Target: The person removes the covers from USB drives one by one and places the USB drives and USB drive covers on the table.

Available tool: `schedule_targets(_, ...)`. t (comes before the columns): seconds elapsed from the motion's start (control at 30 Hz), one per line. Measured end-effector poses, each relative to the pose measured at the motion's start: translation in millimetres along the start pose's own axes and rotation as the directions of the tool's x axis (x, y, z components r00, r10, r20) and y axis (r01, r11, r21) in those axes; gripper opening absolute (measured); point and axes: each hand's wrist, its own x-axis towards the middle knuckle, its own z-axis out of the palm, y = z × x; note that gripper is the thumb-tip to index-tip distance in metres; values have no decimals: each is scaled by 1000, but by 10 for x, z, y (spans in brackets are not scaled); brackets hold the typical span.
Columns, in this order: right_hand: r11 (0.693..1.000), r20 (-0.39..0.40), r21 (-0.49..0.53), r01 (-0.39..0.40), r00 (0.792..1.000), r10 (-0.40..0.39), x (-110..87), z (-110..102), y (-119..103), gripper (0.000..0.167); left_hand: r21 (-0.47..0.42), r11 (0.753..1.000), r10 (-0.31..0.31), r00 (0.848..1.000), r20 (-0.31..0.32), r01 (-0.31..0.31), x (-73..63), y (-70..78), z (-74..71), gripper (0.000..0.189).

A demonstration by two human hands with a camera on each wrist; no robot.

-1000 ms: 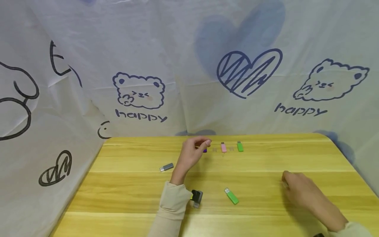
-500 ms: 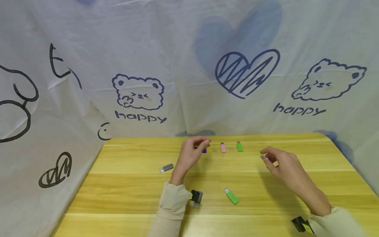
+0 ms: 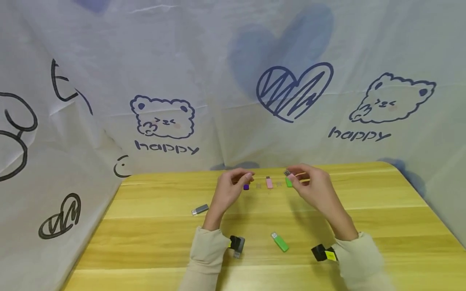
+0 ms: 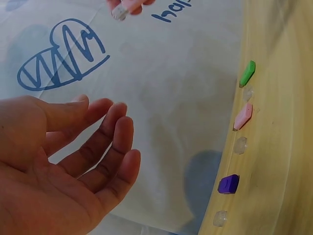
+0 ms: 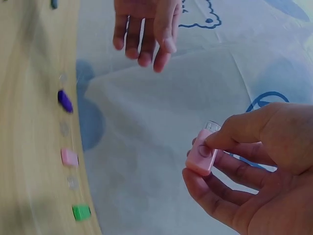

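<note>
My right hand (image 3: 311, 182) pinches a pink USB flash drive (image 5: 200, 154) between thumb and fingers, its pale, shiny plug end (image 5: 212, 126) sticking out. It hovers above the table's back edge, in front of a green USB flash drive (image 3: 289, 182). My left hand (image 3: 231, 190) hangs over the left end of the row with loosely bent fingers and nothing in them, as the left wrist view shows. A purple USB flash drive (image 4: 228, 184) lies below it on the table. Another pink USB flash drive (image 3: 269, 182) lies between the purple and green ones.
Small clear pieces (image 4: 240, 145) sit between the drives in the row. Nearer on the yellow wood table (image 3: 145, 242) lie a grey USB drive (image 3: 200, 209), a green USB drive (image 3: 279, 241) and another grey one (image 3: 237, 253) by the left wrist. A printed cloth (image 3: 218, 81) hangs behind.
My right hand has moved left and away from me, from the table's right side to the back row, carrying the pink USB flash drive. The left hand stays over the row's left end.
</note>
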Motion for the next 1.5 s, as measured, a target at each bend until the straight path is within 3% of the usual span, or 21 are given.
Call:
schedule_targets(0.4,977,20,205,-54,998,51,36,248,-1,19,-41,999,8,999,49,-6,-14,83,38,21)
schedule_targets(0.77,969,24,245,-37,999,32,-25,381,-43,19,-166,986,-10,994,113,29,-20,70,125,20)
schedule_targets(1.23,955,25,288,-66,998,62,14,502,-127,15,-260,966,-11,1000,13,14,-7,72,156,12)
schedule_targets(1.5,949,49,307,-73,997,61,27,526,-129,15,-294,953,-76,997,-19,67,-14,79,147,12)
